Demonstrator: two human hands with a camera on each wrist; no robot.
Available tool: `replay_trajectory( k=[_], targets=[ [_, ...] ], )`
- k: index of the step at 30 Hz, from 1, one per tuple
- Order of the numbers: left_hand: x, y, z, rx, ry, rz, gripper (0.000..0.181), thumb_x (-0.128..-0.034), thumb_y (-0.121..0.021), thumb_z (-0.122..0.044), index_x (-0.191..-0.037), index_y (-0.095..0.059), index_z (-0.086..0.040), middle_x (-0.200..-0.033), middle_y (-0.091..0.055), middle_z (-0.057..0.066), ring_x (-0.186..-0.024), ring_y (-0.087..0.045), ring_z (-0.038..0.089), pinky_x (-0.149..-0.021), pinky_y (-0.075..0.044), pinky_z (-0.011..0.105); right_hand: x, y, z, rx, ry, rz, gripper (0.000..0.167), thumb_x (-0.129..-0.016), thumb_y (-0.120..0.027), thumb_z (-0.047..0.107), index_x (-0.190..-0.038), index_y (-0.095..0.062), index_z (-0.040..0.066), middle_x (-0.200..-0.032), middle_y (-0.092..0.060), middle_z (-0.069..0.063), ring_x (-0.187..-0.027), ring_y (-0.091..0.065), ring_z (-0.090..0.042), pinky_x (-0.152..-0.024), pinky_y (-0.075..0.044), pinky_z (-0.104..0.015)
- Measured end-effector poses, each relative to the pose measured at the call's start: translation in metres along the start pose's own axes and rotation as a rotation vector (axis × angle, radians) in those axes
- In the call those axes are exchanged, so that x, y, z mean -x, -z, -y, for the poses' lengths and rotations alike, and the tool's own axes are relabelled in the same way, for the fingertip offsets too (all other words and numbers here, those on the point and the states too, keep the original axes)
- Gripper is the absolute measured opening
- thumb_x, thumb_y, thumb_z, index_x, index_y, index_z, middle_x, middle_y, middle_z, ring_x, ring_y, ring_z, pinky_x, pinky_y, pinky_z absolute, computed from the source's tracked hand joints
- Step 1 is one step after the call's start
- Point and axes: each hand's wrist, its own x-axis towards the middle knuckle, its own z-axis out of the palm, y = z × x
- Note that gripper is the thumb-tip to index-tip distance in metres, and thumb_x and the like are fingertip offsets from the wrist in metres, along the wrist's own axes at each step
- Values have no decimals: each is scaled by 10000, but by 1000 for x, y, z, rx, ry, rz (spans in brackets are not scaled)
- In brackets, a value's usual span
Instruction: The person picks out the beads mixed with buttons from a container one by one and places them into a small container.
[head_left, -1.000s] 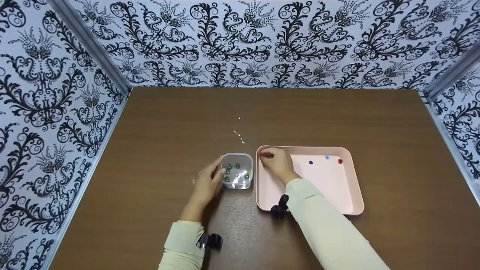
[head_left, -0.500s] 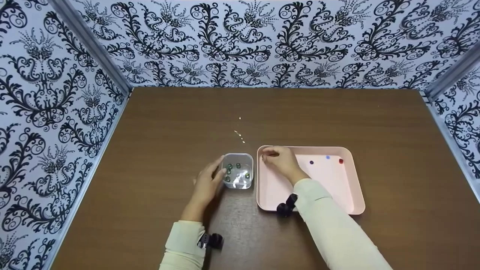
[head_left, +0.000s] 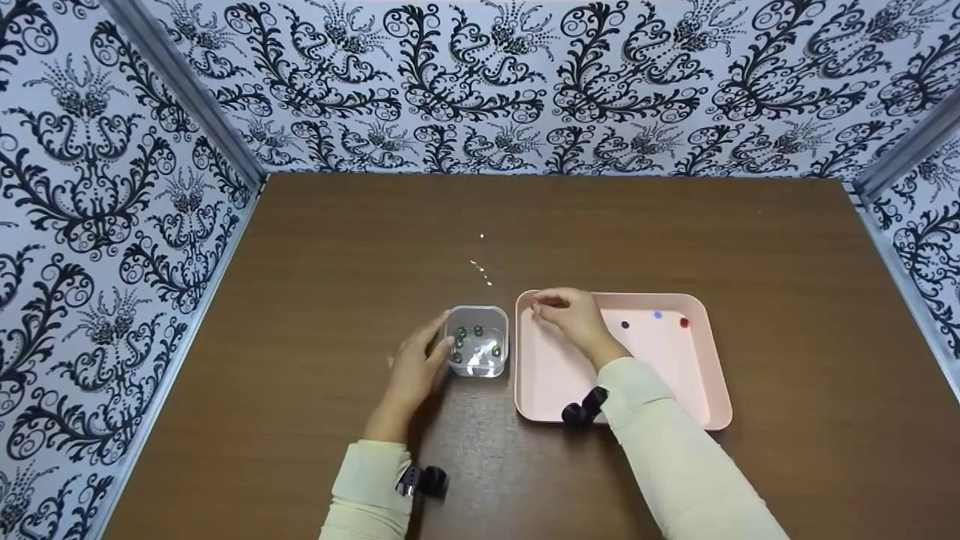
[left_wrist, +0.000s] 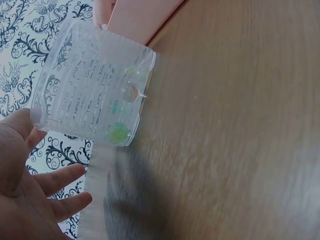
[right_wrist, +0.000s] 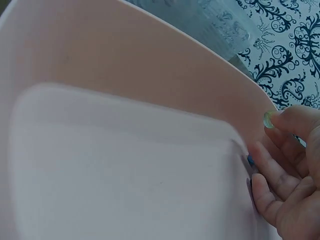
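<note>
My left hand (head_left: 412, 367) steadies a small clear plastic container (head_left: 507, 337), thumb and index finger at its rim, the other fingers spread apart in the left wrist view. Several green glass marbles (head_left: 460, 332) lie on the container's bottom. Over the far left corner of a pink tray (head_left: 652, 390), my right hand (head_left: 577, 319) pinches a greenish clear marble (right_wrist: 268, 120) between thumb and fingertip. Farther right in the tray sit a dark ball (head_left: 625, 325), a light blue ball (head_left: 658, 316) and a red ball (head_left: 684, 323).
The container and tray stand side by side with a narrow gap on the brown table (head_left: 337, 255). White specks (head_left: 481, 268) mark the tabletop behind them. Patterned wall panels (head_left: 510, 90) border the table's back and sides.
My right hand has shifted slightly right and away from the tray's left wall, its forearm swinging right. The left hand keeps its place at the container.
</note>
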Motion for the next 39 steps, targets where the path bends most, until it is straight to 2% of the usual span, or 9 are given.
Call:
replay_trajectory(
  k=[5,10,18,26,30,35,39],
  targets=[
    [0,-1,0,5,3,-5,437,-979,-551,-298,-1409,-516,-229,-1443,-490,109,-1360,-366,400,-1037,-58,765,0,0,0,-52,-35,11,261,-814,-714,55,-1056,-705,-44,-1029,-719,-129,-911,-653,-159,-784,-525,-212],
    [-1,-1,0,-2,4,-7,437,-977,-551,-302,-1407,-518,-235,-1442,-493,100,-1359,-371,393,-1035,-65,766,1,0,1,-115,-87,17,286,-827,-710,59,-1094,-690,-42,-1026,-712,-119,-795,-649,-122,-686,-532,-207],
    [-1,-1,0,-10,-3,-9,437,-980,-546,-295,-1411,-514,-234,-1441,-493,109,-1355,-377,392,-1044,-83,752,3,1,5,-202,-169,22,320,-842,-709,60,-1148,-670,-25,-1046,-706,-86,-786,-662,-144,-725,-567,-271],
    [0,-1,0,-25,-26,-21,429,-973,-562,-281,-1399,-529,-246,-1405,-532,98,-1313,-441,364,-1009,-185,742,4,3,5,-239,-181,9,328,-850,-712,52,-1160,-656,-39,-1002,-708,-71,-757,-664,-126,-653,-542,-224],
    [-1,-1,0,-15,-25,-15,431,-976,-557,-284,-1403,-524,-237,-1412,-523,106,-1324,-425,370,-1018,-163,743,5,3,6,-245,-168,5,332,-842,-722,55,-1156,-660,-33,-984,-716,-44,-755,-667,-132,-643,-542,-229],
    [-1,-1,0,-18,-24,-18,430,-973,-561,-281,-1399,-529,-232,-1409,-525,111,-1322,-432,364,-1018,-159,747,7,3,8,-233,-157,-1,334,-842,-726,71,-1158,-665,-18,-1002,-721,-26,-825,-676,-160,-668,-552,-248],
    [-1,-1,0,-18,-22,-23,430,-970,-565,-279,-1396,-533,-231,-1404,-530,112,-1316,-441,363,-1016,-160,752,7,3,9,-226,-145,-10,328,-841,-727,65,-1152,-666,-20,-1019,-718,-35,-841,-666,-122,-699,-564,-268]
  ],
)
